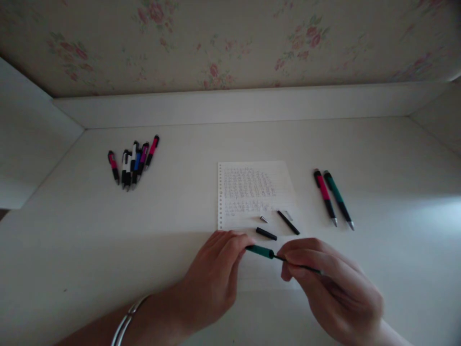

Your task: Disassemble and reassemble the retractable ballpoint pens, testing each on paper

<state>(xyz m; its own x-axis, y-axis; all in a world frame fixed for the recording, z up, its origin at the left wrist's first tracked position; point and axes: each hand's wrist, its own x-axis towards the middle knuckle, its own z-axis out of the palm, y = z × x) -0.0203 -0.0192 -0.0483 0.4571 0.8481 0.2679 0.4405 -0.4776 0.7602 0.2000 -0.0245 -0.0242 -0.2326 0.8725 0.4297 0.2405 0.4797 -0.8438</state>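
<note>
My left hand is closed on one end of a green pen barrel. A thin dark refill has its tip at the barrel's open right end, and my right hand pinches it between thumb and fingers. Just beyond my hands, on a lined sheet with handwriting, lie a black grip sleeve, a small silver tip, a slim black tube and a small pale piece that looks like a spring.
On the white table, a pink pen and a green pen lie side by side at the right. Several pens in pink, white, blue and purple are grouped at the left. A raised white ledge runs along the back.
</note>
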